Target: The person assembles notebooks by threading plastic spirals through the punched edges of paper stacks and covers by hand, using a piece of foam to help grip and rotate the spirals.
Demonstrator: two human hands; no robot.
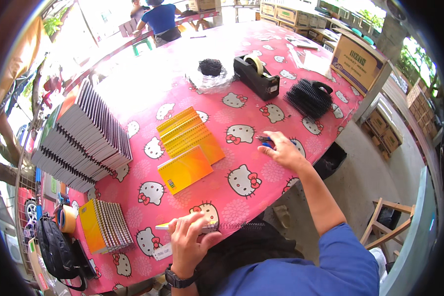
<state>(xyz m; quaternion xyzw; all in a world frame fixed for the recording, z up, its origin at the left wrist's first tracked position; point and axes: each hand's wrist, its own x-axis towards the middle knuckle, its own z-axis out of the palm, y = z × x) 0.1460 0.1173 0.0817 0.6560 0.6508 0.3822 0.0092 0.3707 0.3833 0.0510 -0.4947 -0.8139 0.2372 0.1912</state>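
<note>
Near the table's front edge my left hand (188, 241), with a dark watch on its wrist, holds a notebook (163, 226) that is mostly hidden under the fingers. A dark spiral coil (232, 225) runs out from the notebook to the right, past the table edge. Farther right, my right hand (285, 152) has thumb and forefinger around small blue-handled pliers (266, 142) on the tabletop. Between the hands and a little farther off lie overlapping yellow-orange notebook covers (185, 170) with punched holes along one edge.
Tall stacks of spiral notebooks (86, 133) and a shorter yellow stack (106, 227) stand left on the pink tablecloth (209, 197). Beyond are a tape dispenser (256, 76), black coils (308, 98), a plastic bag (209, 79) and a carton (357, 64). Another person (160, 22) sits far off.
</note>
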